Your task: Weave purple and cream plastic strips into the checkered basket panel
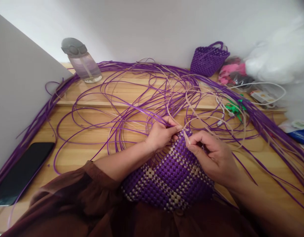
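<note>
A partly woven bag (175, 172) of purple and beige plastic strands rests against my lap, its upper corner raised between my hands. My left hand (163, 134) is closed at that corner, pinching strands at the woven edge; purple strands run out past its fingers. On the other side of the corner, my right hand (209, 153) pinches a beige strand (186, 137) between thumb and forefinger. Loose beige strands loop up from the corner. The fingertips of my left hand are partly hidden behind the weave.
Long purple strands (142, 67) curve around the wooden table (43, 184). A water bottle (84, 62) stands back left, a black phone (23, 172) lies at left. A small purple woven basket (208, 61), white plastic bag (272, 59), green pieces (235, 108) and white cable (219, 122) are at right.
</note>
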`<state>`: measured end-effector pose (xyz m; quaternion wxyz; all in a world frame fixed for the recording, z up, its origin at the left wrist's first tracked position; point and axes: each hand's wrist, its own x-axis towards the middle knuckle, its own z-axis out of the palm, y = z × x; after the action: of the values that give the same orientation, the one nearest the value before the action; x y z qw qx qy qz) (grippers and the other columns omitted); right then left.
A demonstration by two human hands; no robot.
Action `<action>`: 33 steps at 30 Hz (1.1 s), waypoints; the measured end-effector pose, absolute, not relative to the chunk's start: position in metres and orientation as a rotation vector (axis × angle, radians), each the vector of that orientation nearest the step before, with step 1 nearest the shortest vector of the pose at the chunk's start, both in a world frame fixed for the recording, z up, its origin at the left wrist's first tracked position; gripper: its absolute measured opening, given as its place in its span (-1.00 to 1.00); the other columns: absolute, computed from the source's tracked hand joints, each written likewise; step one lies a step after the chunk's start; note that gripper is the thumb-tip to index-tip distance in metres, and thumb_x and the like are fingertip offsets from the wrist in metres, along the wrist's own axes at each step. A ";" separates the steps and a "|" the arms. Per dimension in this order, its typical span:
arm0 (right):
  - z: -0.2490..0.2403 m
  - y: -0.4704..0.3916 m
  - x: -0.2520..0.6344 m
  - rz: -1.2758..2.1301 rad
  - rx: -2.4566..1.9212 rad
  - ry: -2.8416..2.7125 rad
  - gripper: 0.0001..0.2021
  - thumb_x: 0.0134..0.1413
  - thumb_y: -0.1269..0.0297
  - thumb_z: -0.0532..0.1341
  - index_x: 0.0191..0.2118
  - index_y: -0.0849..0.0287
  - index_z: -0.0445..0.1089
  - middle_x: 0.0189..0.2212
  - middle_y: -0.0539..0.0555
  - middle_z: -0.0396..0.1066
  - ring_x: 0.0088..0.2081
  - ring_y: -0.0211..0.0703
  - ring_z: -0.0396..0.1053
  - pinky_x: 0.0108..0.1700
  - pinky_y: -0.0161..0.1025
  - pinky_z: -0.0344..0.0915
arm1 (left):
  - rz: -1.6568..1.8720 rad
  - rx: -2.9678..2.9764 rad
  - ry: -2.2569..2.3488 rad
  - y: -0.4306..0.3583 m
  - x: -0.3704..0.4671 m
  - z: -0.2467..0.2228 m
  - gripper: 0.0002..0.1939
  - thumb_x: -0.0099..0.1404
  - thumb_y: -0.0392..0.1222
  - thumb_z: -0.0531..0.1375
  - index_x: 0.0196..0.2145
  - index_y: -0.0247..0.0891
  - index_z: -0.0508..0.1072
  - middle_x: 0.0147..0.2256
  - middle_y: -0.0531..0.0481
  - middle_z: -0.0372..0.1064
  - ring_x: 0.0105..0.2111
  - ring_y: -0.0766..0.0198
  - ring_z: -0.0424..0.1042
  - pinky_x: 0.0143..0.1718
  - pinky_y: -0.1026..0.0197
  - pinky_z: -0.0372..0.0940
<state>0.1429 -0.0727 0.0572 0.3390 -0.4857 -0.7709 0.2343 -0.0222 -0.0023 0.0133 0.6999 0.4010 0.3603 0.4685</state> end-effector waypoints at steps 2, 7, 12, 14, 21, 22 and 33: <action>0.053 -0.076 0.141 0.614 -1.272 -1.954 -0.93 0.25 0.38 0.18 -0.29 0.12 0.33 -0.39 -0.05 0.35 -0.36 -0.30 0.31 -0.27 -0.30 0.24 | 1.016 0.890 0.809 -0.001 -0.024 0.013 -0.68 0.07 -0.18 0.41 -0.45 -0.29 0.30 -0.62 0.17 0.32 -0.72 0.48 0.27 -0.69 0.43 0.13; 0.044 -0.079 0.136 0.434 -1.298 -1.891 -0.97 0.22 0.38 0.23 -0.27 0.12 0.37 -0.34 -0.03 0.39 -0.27 -0.27 0.35 -0.17 -0.30 0.26 | 0.830 0.903 0.767 -0.002 -0.027 0.017 -0.65 0.11 0.00 0.39 -0.38 -0.34 0.43 -0.57 0.12 0.35 -0.69 0.51 0.24 -0.71 0.43 0.10; 0.048 -0.075 0.131 0.405 -1.349 -1.922 -0.94 0.25 0.36 0.18 -0.29 0.13 0.34 -0.38 -0.04 0.39 -0.32 -0.29 0.34 -0.22 -0.31 0.23 | 0.865 0.931 0.827 -0.002 -0.024 0.019 -0.77 0.13 -0.15 0.37 -0.43 -0.35 0.44 -0.65 0.17 0.27 -0.76 0.53 0.13 -0.75 0.41 0.00; 0.050 -0.073 0.129 0.474 -1.423 -1.914 -0.91 0.27 0.33 0.17 -0.31 0.13 0.32 -0.42 -0.06 0.37 -0.37 -0.30 0.30 -0.27 -0.30 0.20 | 0.890 0.975 0.868 0.000 -0.022 0.017 -0.84 0.18 -0.25 0.31 -0.45 -0.35 0.42 -0.64 0.16 0.30 -0.75 0.51 0.19 -0.73 0.41 0.04; 0.054 -0.074 0.122 0.791 -1.547 -1.842 -0.83 0.28 0.22 0.15 -0.35 0.12 0.31 -0.47 -0.07 0.34 -0.42 -0.27 0.27 -0.32 -0.27 0.17 | 0.904 1.062 0.901 0.003 -0.021 0.014 -0.85 0.19 -0.25 0.31 -0.45 -0.36 0.43 -0.63 0.16 0.31 -0.73 0.50 0.23 -0.69 0.42 0.10; 0.056 -0.073 0.123 0.808 -1.527 -1.855 -0.83 0.28 0.22 0.15 -0.35 0.12 0.33 -0.45 -0.06 0.36 -0.39 -0.27 0.29 -0.29 -0.27 0.19 | 0.890 1.032 0.884 0.003 -0.022 0.014 -0.83 0.17 -0.23 0.33 -0.44 -0.36 0.43 -0.64 0.16 0.31 -0.73 0.50 0.23 -0.69 0.42 0.10; 0.055 -0.017 0.147 0.720 -1.535 -1.816 -0.75 0.20 0.10 0.20 -0.34 0.14 0.51 -0.39 0.03 0.52 -0.37 -0.18 0.40 -0.31 -0.23 0.26 | 0.820 0.852 0.809 0.000 -0.023 0.021 -0.61 -0.06 -0.03 0.47 -0.48 -0.33 0.41 -0.67 0.20 0.23 -0.77 0.53 0.11 -0.77 0.39 -0.08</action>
<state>0.1470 -0.0169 0.0547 0.3224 -0.5849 -0.6919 0.2742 -0.0235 0.0001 0.0209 0.7541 0.3906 0.3708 0.3759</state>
